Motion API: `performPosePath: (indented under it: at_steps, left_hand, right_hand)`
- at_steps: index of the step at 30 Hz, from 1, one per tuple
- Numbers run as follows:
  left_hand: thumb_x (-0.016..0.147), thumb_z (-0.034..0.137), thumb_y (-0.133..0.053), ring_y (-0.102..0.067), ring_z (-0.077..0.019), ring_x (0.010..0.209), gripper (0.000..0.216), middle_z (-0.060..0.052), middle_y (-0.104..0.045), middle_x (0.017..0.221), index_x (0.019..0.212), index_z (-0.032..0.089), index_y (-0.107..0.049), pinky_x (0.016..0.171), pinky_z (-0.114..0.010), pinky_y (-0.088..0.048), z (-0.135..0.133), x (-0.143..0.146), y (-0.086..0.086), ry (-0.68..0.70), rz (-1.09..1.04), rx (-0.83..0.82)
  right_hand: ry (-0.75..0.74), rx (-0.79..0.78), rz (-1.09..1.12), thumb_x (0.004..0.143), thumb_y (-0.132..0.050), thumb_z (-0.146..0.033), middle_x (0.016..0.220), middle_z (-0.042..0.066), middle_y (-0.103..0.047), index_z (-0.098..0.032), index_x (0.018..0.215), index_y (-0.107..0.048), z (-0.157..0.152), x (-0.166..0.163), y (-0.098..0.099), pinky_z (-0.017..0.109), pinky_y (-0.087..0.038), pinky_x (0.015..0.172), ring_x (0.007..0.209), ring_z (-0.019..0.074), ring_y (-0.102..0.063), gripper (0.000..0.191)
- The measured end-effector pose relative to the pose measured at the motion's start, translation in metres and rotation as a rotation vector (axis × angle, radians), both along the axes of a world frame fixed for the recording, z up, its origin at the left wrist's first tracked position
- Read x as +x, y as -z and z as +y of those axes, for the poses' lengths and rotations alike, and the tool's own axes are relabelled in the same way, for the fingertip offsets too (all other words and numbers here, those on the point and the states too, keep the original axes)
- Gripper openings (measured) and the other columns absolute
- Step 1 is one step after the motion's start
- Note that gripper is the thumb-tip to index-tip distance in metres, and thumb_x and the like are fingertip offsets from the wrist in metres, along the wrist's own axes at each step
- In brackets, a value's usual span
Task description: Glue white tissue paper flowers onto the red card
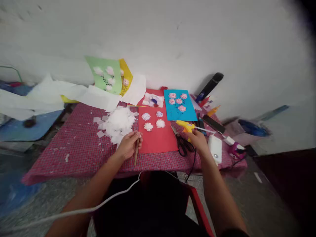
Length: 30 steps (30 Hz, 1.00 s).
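Stick [136,153] pinched in left hand [128,144] at left edge of red sheet [158,142], long axis running near-to-far; glue gun [184,124] gripped in right hand [197,141], well apart rightward, pointing left.

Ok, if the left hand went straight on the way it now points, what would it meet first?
Probably the lower-left white flower on the red sheet, though depth is unclear and the left hand might pass above it.
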<state>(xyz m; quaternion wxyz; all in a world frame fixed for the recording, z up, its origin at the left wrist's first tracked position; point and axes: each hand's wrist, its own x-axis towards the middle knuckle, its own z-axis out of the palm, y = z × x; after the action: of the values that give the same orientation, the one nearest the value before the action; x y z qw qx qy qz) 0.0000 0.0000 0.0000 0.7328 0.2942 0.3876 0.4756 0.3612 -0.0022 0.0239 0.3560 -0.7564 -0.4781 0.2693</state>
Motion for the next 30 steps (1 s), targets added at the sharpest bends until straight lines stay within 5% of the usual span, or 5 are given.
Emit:
performPosePath:
  at_steps: [8, 13, 18, 24, 30]
  left_hand:
    - [0.074, 0.047, -0.089, -0.057, -0.0089, 0.052, 0.045, 0.001, -0.065, 0.068, 0.095, 0.014, -0.066, 0.047, -0.02, -0.047, -0.002, 0.001, -0.005, 0.01, -0.006, 0.012]
    - [0.077, 0.049, -0.086, -0.058, -0.0089, 0.052, 0.045, 0.001, -0.066, 0.07, 0.096, 0.015, -0.064, 0.049, -0.02, -0.047, -0.003, -0.001, -0.007, 0.02, -0.021, 0.023]
    - [0.077, 0.053, -0.084, -0.057, -0.0101, 0.05, 0.047, 0.001, -0.067, 0.07, 0.099, 0.019, -0.06, 0.046, -0.021, -0.045, -0.005, -0.001, -0.012, 0.017, -0.04, 0.006]
    - [0.081, 0.05, -0.082, -0.045, -0.0054, 0.044, 0.042, 0.003, -0.062, 0.067, 0.099, 0.019, -0.06, 0.041, -0.016, -0.03, -0.004, -0.002, -0.011, 0.024, -0.099, 0.015]
    - [0.078, 0.043, -0.084, -0.046, -0.006, 0.046, 0.039, 0.001, -0.062, 0.067, 0.099, 0.016, -0.064, 0.041, -0.016, -0.03, -0.003, -0.001, -0.011, 0.011, -0.093, -0.015]
  right_hand:
    - [-0.12, 0.188, 0.535, 0.072, -0.078, -0.036, 0.074, -0.002, -0.069, -0.023, 0.101, -0.056, -0.036, -0.045, -0.02, 0.027, -0.048, 0.053, 0.056, 0.0156, -0.062, 0.038]
    - [-0.237, 0.201, 0.471, 0.085, -0.071, -0.049, 0.06, -0.005, -0.055, -0.022, 0.083, -0.06, -0.044, -0.077, -0.014, 0.025, -0.038, 0.05, 0.051, 0.0116, -0.048, 0.029]
    - [-0.316, 0.165, 0.478, 0.082, -0.075, -0.054, 0.06, -0.006, -0.053, -0.019, 0.094, -0.066, -0.038, -0.106, -0.012, 0.026, -0.037, 0.05, 0.051, 0.011, -0.045, 0.038]
    - [-0.311, 0.12, 0.437, 0.077, -0.078, -0.05, 0.061, -0.003, -0.058, -0.018, 0.091, -0.067, -0.031, -0.127, -0.014, 0.027, -0.041, 0.047, 0.049, 0.012, -0.049, 0.036]
    - [-0.307, 0.079, 0.479, 0.071, -0.083, -0.048, 0.083, 0.004, -0.071, -0.019, 0.101, -0.071, -0.028, -0.129, -0.015, 0.028, -0.047, 0.048, 0.056, 0.0126, -0.053, 0.043]
